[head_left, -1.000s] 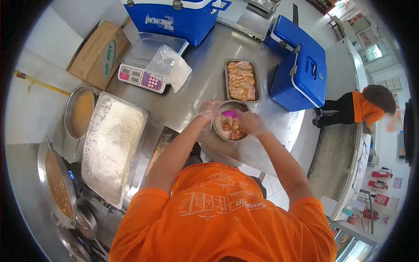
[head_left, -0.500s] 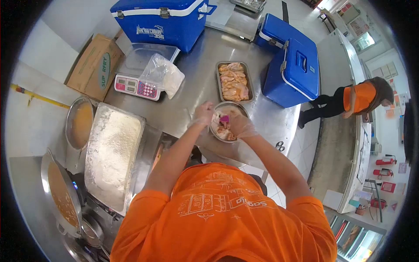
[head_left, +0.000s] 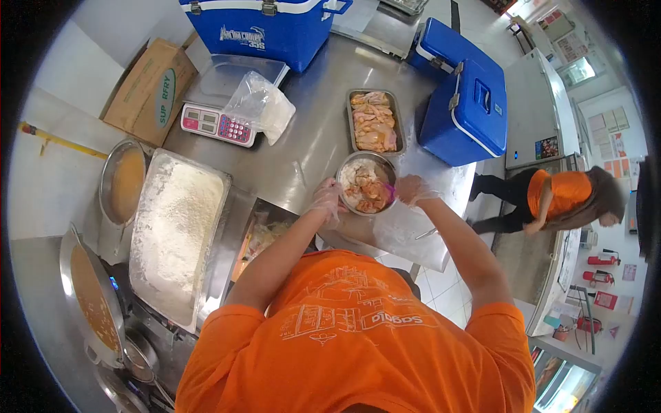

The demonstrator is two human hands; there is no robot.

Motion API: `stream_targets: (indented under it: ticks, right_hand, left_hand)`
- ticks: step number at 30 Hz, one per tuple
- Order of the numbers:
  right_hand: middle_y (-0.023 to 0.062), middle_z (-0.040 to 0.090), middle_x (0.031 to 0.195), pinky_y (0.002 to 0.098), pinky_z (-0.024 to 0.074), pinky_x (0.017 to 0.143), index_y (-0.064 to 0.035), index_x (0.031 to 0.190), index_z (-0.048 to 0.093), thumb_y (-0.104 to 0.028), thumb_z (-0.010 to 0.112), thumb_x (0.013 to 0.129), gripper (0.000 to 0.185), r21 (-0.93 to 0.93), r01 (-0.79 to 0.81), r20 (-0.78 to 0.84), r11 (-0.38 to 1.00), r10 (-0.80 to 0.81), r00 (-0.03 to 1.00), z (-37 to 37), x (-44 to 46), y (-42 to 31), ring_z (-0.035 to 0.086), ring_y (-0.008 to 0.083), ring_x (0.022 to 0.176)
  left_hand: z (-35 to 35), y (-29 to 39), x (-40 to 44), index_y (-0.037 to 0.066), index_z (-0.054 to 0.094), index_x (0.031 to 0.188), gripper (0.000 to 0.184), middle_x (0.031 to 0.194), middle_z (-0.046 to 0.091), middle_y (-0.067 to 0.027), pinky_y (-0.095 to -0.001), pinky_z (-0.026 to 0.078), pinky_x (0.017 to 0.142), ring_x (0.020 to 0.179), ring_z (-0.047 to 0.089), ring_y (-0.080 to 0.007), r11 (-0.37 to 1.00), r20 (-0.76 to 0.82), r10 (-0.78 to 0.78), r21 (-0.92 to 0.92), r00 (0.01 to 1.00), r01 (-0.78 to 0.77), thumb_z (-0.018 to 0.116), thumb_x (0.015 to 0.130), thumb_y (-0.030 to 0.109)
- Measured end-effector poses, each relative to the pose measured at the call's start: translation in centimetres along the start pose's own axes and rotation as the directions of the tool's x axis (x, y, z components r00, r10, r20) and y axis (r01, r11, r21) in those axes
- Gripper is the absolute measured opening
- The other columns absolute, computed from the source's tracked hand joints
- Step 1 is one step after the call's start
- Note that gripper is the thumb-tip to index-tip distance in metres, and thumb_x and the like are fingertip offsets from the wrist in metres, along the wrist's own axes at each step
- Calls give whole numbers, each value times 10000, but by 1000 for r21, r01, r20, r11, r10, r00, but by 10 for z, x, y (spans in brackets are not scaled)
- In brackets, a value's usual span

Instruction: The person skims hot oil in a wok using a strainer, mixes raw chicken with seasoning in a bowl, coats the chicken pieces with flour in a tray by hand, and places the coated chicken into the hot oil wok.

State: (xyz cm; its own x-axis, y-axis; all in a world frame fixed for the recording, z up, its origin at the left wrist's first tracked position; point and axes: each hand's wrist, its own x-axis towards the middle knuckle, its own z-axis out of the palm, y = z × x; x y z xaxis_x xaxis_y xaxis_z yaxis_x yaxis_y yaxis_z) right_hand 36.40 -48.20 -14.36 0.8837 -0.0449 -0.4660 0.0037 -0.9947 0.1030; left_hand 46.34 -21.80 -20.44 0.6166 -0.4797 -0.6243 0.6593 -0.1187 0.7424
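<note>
A round metal bowl [head_left: 342, 175] holds chicken pieces [head_left: 370, 195] and white powder [head_left: 359, 167]. At its left rim, my left hand [head_left: 328, 198], in a clear plastic glove, grips the edge. My right hand [head_left: 413, 189], gloved the same way, is closed just beyond the right rim. A small purple utensil [head_left: 390, 193] pokes out from its fingers over the bowl's edge; the rest of it is hidden. Directly behind the bowl lies a rectangular metal tray [head_left: 352, 131] with raw chicken pieces [head_left: 374, 122] in it.
Blue coolers [head_left: 468, 113] stand at the right and a larger blue cooler [head_left: 275, 31] at the back. Left are a scale [head_left: 220, 126] with a powder bag [head_left: 268, 110], a flour tray [head_left: 175, 234] and an oil-filled wok [head_left: 93, 296]. A person [head_left: 561, 196] in orange walks at right.
My right hand has moved from inside the bowl to its right side, taking the purple utensil along. My left hand has lowered to the left rim. Clear plastic now lies near the table's front edge.
</note>
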Motion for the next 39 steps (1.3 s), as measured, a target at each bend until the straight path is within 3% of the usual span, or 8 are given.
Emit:
stream_targets:
  ticks: [11, 13, 17, 20, 23, 26, 33, 39]
  right_hand:
    - [122, 693, 775, 386, 518, 685, -66, 931, 746, -321, 634, 938, 279, 722, 12, 7, 692, -25, 1000, 54, -5, -41, 612, 296, 651]
    - [59, 642, 685, 336, 478, 584, -51, 953, 734, -310, 645, 949, 273, 624, 414, -381, 663, -204, 902, 54, -10, -41, 547, 209, 577]
    - [-48, 507, 600, 251, 333, 415, -37, 973, 709, -293, 642, 970, 265, 907, -419, 414, -50, -86, 906, 10, -31, -37, 423, 61, 499]
    - [-71, 447, 611, 207, 215, 376, -51, 918, 701, -325, 631, 988, 291, 898, -422, 419, -126, -48, 907, -15, -43, -32, 354, 26, 484]
    - [-2, 564, 632, 300, 355, 412, -36, 846, 677, -267, 675, 925, 244, 914, -405, 405, -13, 57, 913, -46, -53, -21, 505, 116, 496]
    - [97, 666, 715, 404, 484, 499, -27, 821, 693, -254, 662, 913, 247, 184, 289, -274, 940, -233, 933, -2, -22, -1, 657, 241, 618]
    - [186, 704, 792, 437, 584, 660, -87, 834, 725, -173, 572, 864, 178, 128, -126, -259, 984, 156, 953, 32, 20, -77, 719, 323, 775]
    - [180, 708, 763, 426, 585, 586, -95, 827, 720, -203, 560, 909, 209, 23, -170, -258, 985, 170, 951, -58, -25, -69, 724, 327, 709]
  left_hand:
    - [10, 14, -21, 129, 536, 1017, 140, 813, 604, -89, -369, 596, 459, 530, 650, -219, 998, 30, -27, 63, 999, 25, 512, 1027, 267]
    - [6, 15, -20, 129, 525, 1080, 160, 863, 599, -105, -364, 606, 508, 578, 657, -220, 996, 55, -40, 83, 998, 35, 505, 1034, 280]
    - [-9, 4, -10, 105, 495, 1224, 251, 961, 610, -149, -367, 625, 599, 693, 686, -236, 992, 109, -68, 115, 992, 56, 482, 1050, 284]
    - [-8, 2, -12, 91, 497, 1219, 246, 918, 624, -138, -357, 620, 604, 695, 687, -228, 994, 97, -44, 101, 994, 34, 469, 1055, 272]
    - [-10, 1, -7, 90, 515, 1198, 229, 888, 637, -117, -341, 613, 607, 692, 685, -213, 994, 89, -40, 110, 995, 30, 461, 1057, 264]
    - [-13, -10, 1, 111, 531, 1086, 140, 847, 626, -105, -342, 596, 532, 627, 671, -205, 999, 96, -36, 45, 995, 31, 478, 1046, 234]
    - [-13, 8, -8, 108, 588, 1182, 218, 1011, 670, -107, -376, 571, 827, 878, 683, -248, 795, -29, 251, 577, 967, -189, 524, 1030, 251]
    - [19, 11, 17, 86, 578, 1344, 453, 1285, 633, -118, -351, 394, 1084, 1212, 566, -235, 894, -85, 416, -143, 906, -424, 517, 1030, 406]
